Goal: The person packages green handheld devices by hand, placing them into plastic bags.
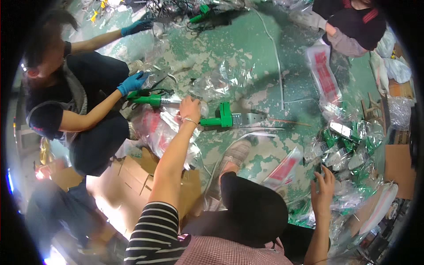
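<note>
My left hand [190,109] reaches forward with its fingers closed on the silvery end of a green-handled tool [151,100]. A co-worker's blue-gloved hand [133,83] is just above that tool's handle. Right beside my left hand, a second green tool [224,115] lies on the floor, its flat metal plate pointing right. My right hand [324,187] is at the right with fingers apart and nothing visible in it. It hovers by a heap of green tools in clear plastic bags [344,150]. The exact kind of tool cannot be told.
Clear plastic bags with red print [152,126] lie between the co-worker and me; another [285,170] is beside my knee. An opened cardboard box [128,185] stands at lower left. Crumpled clear film [227,79] and white strips lie on the worn green floor. Another person [353,26] crouches at far right.
</note>
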{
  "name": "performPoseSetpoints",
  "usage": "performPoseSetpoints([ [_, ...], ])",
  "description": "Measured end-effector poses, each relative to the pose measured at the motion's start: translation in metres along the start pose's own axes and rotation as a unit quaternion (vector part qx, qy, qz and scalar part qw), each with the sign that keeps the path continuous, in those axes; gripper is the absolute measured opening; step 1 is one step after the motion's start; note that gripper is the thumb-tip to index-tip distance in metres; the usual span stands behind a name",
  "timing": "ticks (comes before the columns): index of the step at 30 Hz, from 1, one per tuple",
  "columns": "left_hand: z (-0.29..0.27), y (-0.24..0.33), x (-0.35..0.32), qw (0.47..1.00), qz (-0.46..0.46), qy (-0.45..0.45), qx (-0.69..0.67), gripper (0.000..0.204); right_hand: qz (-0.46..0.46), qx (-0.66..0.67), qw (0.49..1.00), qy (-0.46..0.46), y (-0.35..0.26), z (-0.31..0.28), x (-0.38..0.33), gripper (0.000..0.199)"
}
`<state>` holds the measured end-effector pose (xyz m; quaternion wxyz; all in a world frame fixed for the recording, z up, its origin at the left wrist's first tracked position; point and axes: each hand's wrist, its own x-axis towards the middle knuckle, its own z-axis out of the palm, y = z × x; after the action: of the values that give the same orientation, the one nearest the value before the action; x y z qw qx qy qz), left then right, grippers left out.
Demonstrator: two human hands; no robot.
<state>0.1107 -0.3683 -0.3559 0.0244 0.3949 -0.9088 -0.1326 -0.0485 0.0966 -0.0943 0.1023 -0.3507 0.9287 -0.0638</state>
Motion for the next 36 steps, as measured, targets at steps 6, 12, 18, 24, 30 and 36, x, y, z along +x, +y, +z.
performPoseSetpoints([
  [6, -0.038, 0.070, -0.069, 0.736, -0.137, -0.039, -0.661, 0.013, -0.064, 0.251, 0.966, 0.002, -0.061, 0.082, 0.102, 0.042],
  [12, -0.082, 0.126, -0.119, 0.454, -0.216, -0.119, -0.856, 0.013, -0.161, 0.389, 0.899, -0.119, -0.124, 0.102, 0.141, 0.051],
  [18, -0.021, 0.120, -0.074, 0.985, 0.101, 0.041, -0.134, 0.035, 0.144, 0.655, 0.724, -0.160, -0.090, 0.128, 0.106, 0.022],
  [24, 0.014, 0.062, -0.058, 0.969, 0.103, -0.181, 0.132, 0.045, 0.191, 0.544, 0.816, -0.042, -0.037, 0.087, 0.034, 0.023],
  [30, -0.096, 0.120, -0.118, 0.963, 0.142, -0.166, -0.155, 0.048, 0.278, 0.474, 0.814, 0.189, -0.028, -0.018, -0.048, 0.027],
  [36, -0.288, 0.162, -0.224, 0.830, 0.042, -0.253, -0.496, 0.021, 0.194, 0.571, 0.733, 0.315, -0.020, -0.068, -0.114, 0.013],
])
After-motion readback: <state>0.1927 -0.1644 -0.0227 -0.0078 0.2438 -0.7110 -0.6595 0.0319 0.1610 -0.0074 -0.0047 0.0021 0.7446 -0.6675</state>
